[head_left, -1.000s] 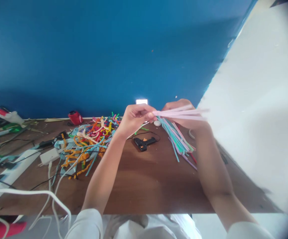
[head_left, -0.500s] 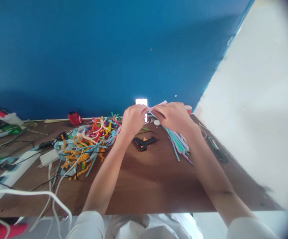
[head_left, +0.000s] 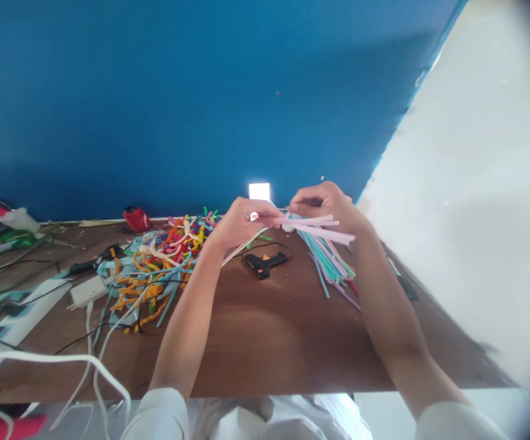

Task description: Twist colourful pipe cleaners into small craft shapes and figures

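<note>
A white adapter (head_left: 88, 291) lies beside a power strip (head_left: 29, 322), a blue wall (head_left: 177, 110) behind.

A small bunch of pale pink, fuzzy, slender pipe-cleaner stems (head_left: 315, 232) was pinched at the fingertips of the left hand (head_left: 237, 225). Mostly straight, the stems ran rightward, dipping slightly and fanning so that their free ends stood apart before the right hand (head_left: 333, 205); the lower end reached farthest right.

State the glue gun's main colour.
The glue gun is mostly black; the head view shows it best.
</note>
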Motion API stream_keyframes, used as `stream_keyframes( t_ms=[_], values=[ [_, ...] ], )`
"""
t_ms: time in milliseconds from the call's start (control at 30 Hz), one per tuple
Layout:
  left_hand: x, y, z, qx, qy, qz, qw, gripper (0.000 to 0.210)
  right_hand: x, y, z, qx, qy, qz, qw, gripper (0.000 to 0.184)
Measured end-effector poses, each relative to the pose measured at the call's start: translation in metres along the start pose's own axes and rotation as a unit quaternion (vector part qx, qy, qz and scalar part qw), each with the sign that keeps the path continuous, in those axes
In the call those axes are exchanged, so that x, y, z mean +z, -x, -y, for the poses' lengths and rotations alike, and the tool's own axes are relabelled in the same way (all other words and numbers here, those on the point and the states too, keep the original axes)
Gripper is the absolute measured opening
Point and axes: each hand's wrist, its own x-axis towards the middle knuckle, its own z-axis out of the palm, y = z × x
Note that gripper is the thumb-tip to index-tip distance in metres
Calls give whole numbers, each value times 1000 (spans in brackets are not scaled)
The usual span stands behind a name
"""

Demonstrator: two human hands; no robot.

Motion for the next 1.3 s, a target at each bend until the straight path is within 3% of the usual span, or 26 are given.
stream_keyframes(
  t_ms=[133, 267, 367, 433, 567, 700, 800, 933, 1067, 1167, 1300],
  values=[
    [9, -4, 2, -45, 165, -139, 976, 23, 5, -4, -7, -25, -27, -57, 998, 36],
    [26, -11, 7, -107, 246, -239, 933, 23, 16, -7, -1, -35, 62, -78, 994, 39],
    [32, -12, 8, -155, 238, -278, 918, 20, 21, -6, 6, -50, 194, -83, 976, 38],
    [32, -11, 7, -156, 174, -292, 927, 19, 23, -5, 10, -50, 274, -92, 956, 35],
    [27, -7, 7, -103, -51, -260, 959, 18, 23, -1, 13, -44, 355, -118, 926, 34],
    [23, -6, 8, -12, -290, -162, 943, 23, 21, 1, 12, -37, 378, -125, 917, 35],
    [19, -5, 9, 50, -342, -71, 936, 26, 16, 0, 11, -26, 367, -103, 924, 32],
    [9, -3, 11, 69, -220, 0, 973, 20, 9, -1, 11, -20, 276, -60, 959, 30],
    [5, -1, 10, 8, 17, 22, 1000, 11, 3, 0, 7, -12, 87, -24, 996, 33],
    [11, -2, 6, -15, 201, -34, 979, 22, 2, 0, 4, -29, 22, -24, 999, 30],
    [24, -9, 2, -70, 351, -152, 921, 23, 9, -5, 3, -45, 84, -57, 994, 36]
  ],
)
